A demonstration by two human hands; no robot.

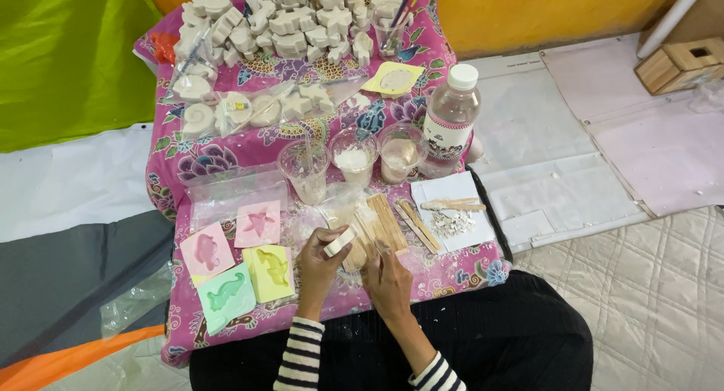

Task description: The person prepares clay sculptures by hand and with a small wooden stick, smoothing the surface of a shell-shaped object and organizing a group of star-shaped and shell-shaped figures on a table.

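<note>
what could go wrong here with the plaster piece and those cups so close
The left hand grips the small white plaster piece by its edges while the right hand works at it; it could chip or slip. The three plastic cups stand just beyond the hands; a forward reach might tip one onto the floral cloth.

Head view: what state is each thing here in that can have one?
Water bottle: upright, capped.
Three plastic cups: upright, open, whitish contents.
Four moulds: lying flat, cavities up, seemingly empty.
Plaster figures: unpainted, crowded at the cloth's far end.
Plaster piece: held in left hand.
Right hand: fingers pinch a stick; unclear.
</note>
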